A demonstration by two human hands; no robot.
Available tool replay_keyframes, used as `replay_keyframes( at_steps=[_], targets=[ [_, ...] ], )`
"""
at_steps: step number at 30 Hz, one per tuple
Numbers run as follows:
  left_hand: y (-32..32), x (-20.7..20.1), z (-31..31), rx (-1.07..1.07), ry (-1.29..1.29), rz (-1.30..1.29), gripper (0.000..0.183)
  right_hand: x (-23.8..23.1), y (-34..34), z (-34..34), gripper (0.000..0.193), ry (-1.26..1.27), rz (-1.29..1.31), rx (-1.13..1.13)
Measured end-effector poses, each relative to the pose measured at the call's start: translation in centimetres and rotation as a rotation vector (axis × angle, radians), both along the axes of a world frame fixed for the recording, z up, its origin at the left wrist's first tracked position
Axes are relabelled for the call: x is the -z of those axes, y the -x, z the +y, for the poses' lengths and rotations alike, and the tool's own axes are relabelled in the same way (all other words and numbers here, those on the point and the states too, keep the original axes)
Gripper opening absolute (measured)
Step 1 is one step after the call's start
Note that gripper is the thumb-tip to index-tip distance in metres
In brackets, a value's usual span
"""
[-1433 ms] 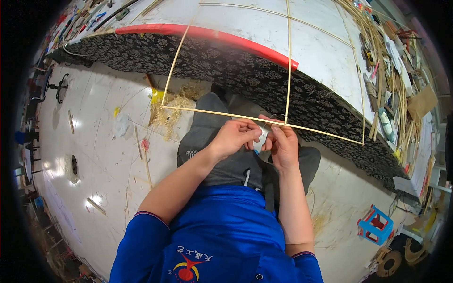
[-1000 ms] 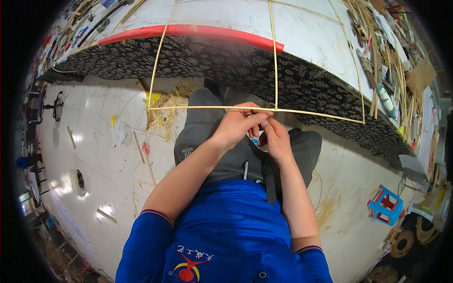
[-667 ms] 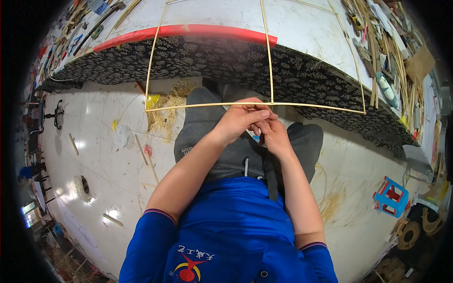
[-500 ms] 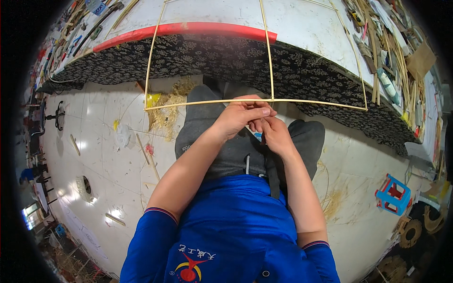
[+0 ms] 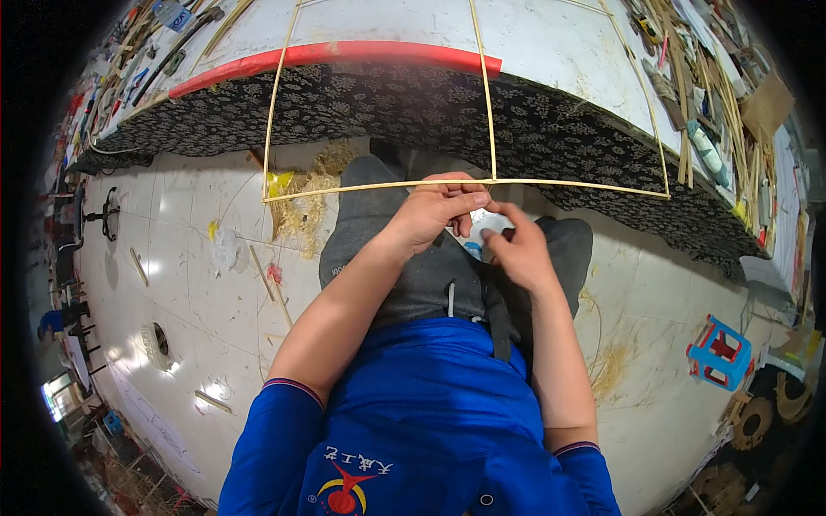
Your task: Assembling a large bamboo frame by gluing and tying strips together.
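A light frame of thin bamboo strips point(image 5: 379, 187) rests on the table and reaches out over my lap. My left hand point(image 5: 440, 213) is closed on its near crossbar, fingers behind the strip and thumb beside the joint where the middle strip point(image 5: 486, 103) meets it. Just below that joint is my right hand point(image 5: 523, 251), index finger stretched toward my left thumb, its own thumb apart and blurred. Any thin thread between the hands is too fine to make out. A white piece with a blue patch point(image 5: 492, 224) lies on my lap, partly covered by my right fingers.
The white table point(image 5: 387, 24) has a red edge strip point(image 5: 344, 52) and a dark patterned cloth. Tools and bamboo strips crowd both its ends. Wood shavings point(image 5: 310, 206), sticks and a plastic bag point(image 5: 225, 249) litter the floor. A blue and red stool point(image 5: 721, 353) stands right.
My right hand has moved down and right, its thumb and index finger parting from their pinch. The white piece on my lap now shows more. My left hand stays on the crossbar.
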State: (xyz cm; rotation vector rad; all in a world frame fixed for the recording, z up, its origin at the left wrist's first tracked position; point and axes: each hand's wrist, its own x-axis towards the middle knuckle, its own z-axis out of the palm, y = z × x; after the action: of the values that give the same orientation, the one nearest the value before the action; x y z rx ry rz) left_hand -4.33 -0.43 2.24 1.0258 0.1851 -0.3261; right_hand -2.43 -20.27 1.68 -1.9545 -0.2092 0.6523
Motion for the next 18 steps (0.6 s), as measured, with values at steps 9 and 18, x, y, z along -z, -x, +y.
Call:
replay_keyframes(
  at_steps=[9, 18],
  targets=[
    [0.2, -0.4, -0.2, -0.04, -0.112, -0.015, 0.012, -3.5, -1.9, 0.4, 0.03, -0.792, 0.232, 0.346],
    [-0.1, -0.6, -1.0, -0.118, -0.203, -0.048, 0.006, -4.0, -2.6, 1.8, 0.02, -0.873, 0.296, 0.333]
  ],
)
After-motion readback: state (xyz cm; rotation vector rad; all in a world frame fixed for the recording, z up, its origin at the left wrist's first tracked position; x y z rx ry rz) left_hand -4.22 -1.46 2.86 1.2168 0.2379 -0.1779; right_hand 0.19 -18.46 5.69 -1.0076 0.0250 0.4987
